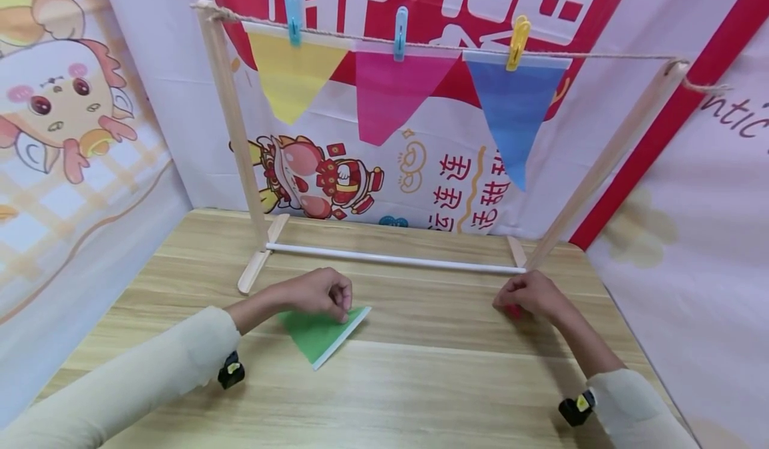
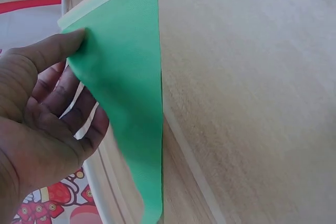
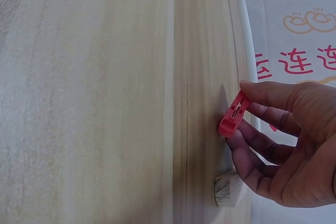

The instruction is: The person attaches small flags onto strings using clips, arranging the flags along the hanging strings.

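My left hand (image 1: 321, 293) pinches a green triangular pennant (image 1: 321, 335) near one end of its white top band, thumb on the near face. In the left wrist view the green cloth (image 2: 131, 77) hangs down in a long point. Over on the right, my right hand (image 1: 531, 295) holds a small red clothespin (image 3: 234, 115) between thumb and fingers, just above the table. A twine line (image 1: 607, 55) carries a yellow pennant (image 1: 294, 72), a pink pennant (image 1: 399, 89) and a blue pennant (image 1: 515, 105). Two blue clothespins (image 1: 400, 34) and a yellow clothespin (image 1: 519, 43) grip them.
The twine is tied between a left wooden post (image 1: 231, 122) and a right wooden post (image 1: 607, 162). A white rod (image 1: 390, 259) joins the posts low down. Printed cloth (image 1: 372, 169) hangs behind the wooden table (image 1: 420, 395). Each wrist wears a small black camera (image 1: 231, 371).
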{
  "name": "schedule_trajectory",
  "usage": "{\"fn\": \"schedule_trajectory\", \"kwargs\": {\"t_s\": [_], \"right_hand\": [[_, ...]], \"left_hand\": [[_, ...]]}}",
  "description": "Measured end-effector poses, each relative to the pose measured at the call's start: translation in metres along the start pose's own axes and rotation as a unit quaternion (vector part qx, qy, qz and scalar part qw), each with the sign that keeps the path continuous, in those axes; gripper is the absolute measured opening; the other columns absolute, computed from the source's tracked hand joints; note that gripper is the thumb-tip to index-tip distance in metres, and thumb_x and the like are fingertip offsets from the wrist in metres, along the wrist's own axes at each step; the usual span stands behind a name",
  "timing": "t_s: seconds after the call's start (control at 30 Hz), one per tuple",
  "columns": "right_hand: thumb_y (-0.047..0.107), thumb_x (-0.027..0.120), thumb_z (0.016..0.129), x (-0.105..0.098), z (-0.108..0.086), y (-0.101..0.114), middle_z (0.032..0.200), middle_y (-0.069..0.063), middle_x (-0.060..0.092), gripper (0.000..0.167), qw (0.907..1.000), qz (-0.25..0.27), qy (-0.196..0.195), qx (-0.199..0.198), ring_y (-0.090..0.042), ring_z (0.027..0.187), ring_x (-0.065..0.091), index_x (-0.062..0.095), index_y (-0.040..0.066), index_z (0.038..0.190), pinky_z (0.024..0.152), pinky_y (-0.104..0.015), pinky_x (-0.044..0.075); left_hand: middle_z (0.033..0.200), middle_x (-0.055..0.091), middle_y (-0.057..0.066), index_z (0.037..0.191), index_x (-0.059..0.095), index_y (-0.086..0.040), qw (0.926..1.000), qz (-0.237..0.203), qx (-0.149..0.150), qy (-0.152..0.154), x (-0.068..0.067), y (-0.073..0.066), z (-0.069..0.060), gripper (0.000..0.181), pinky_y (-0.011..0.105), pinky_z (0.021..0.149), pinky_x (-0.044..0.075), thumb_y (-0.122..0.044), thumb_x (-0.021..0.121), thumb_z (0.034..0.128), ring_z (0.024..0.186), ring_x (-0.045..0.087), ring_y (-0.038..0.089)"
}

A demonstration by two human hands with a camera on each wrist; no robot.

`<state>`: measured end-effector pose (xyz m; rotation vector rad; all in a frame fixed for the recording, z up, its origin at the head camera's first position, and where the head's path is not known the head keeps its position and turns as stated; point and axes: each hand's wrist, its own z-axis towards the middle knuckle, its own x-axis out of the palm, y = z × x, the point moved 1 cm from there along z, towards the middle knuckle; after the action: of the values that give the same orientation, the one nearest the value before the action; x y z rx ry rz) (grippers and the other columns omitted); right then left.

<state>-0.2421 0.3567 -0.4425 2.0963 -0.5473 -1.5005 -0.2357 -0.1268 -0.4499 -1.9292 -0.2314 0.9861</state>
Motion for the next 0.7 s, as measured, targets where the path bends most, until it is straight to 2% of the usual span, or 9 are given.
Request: {"fn": "schedule_trajectory", "kwargs": {"t_s": [0.1, 0.2, 0.3, 0.4, 0.57, 0.7], "right_hand": [[0.024, 0.082, 0.104, -0.002, 0.001, 0.000, 0.090, -0.009, 0.077, 0.020, 0.9999, 0.012, 0.001, -0.001, -0.021, 0.082, 0.063, 0.086, 0.005, 0.109, 0.067, -0.031, 0.054], [0.019, 0.079, 0.106, -0.004, 0.001, 0.001, 0.096, -0.013, 0.080, 0.019, 0.9996, 0.028, -0.004, -0.005, -0.022, 0.084, 0.065, 0.085, 0.002, 0.111, 0.069, -0.031, 0.059], [0.016, 0.078, 0.107, -0.006, 0.002, 0.000, 0.105, -0.016, 0.082, 0.020, 0.9986, 0.052, -0.005, -0.008, -0.021, 0.088, 0.069, 0.081, -0.002, 0.115, 0.073, -0.031, 0.064], [0.014, 0.077, 0.108, -0.007, 0.002, -0.001, 0.111, -0.022, 0.081, 0.029, 0.9963, 0.085, 0.003, -0.012, -0.021, 0.089, 0.074, 0.073, -0.009, 0.125, 0.077, -0.034, 0.069], [0.015, 0.074, 0.111, -0.008, 0.004, -0.002, 0.112, -0.027, 0.079, 0.044, 0.9935, 0.114, 0.012, -0.003, -0.020, 0.086, 0.079, 0.061, -0.017, 0.139, 0.083, -0.041, 0.072], [0.015, 0.073, 0.112, -0.010, 0.006, -0.004, 0.112, -0.025, 0.080, 0.045, 0.9946, 0.103, 0.012, 0.007, -0.018, 0.087, 0.078, 0.062, -0.017, 0.141, 0.086, -0.041, 0.072]], "left_hand": [[0.086, 0.071, -0.001, 0.095, 0.074, -0.006, 0.9997, -0.014, -0.002, -0.018, -0.001, 0.001, 0.003, 0.018, 0.022, 0.077, 0.052, -0.002, 0.091, 0.0916, 0.083, 0.063, 0.012], [0.087, 0.070, 0.000, 0.098, 0.073, -0.004, 0.9990, -0.029, -0.006, -0.034, -0.002, 0.002, 0.007, 0.019, 0.023, 0.077, 0.051, -0.002, 0.091, 0.0910, 0.084, 0.061, 0.012], [0.093, 0.070, 0.002, 0.108, 0.073, -0.002, 0.9974, -0.053, -0.011, -0.046, -0.004, 0.001, 0.010, 0.025, 0.024, 0.080, 0.052, -0.002, 0.091, 0.0910, 0.088, 0.062, 0.013], [0.099, 0.071, 0.005, 0.120, 0.073, -0.001, 0.9957, -0.074, -0.021, -0.053, -0.005, -0.001, 0.013, 0.032, 0.027, 0.085, 0.053, -0.002, 0.090, 0.0925, 0.094, 0.063, 0.015], [0.112, 0.073, 0.007, 0.130, 0.078, -0.004, 0.9947, -0.068, -0.054, -0.055, -0.010, -0.002, 0.017, 0.035, 0.031, 0.093, 0.050, -0.010, 0.087, 0.0972, 0.106, 0.062, 0.019], [0.114, 0.069, 0.004, 0.122, 0.080, -0.009, 0.9919, -0.073, -0.092, -0.049, -0.014, -0.003, 0.019, 0.024, 0.033, 0.093, 0.044, -0.016, 0.082, 0.0995, 0.109, 0.057, 0.021]]}}
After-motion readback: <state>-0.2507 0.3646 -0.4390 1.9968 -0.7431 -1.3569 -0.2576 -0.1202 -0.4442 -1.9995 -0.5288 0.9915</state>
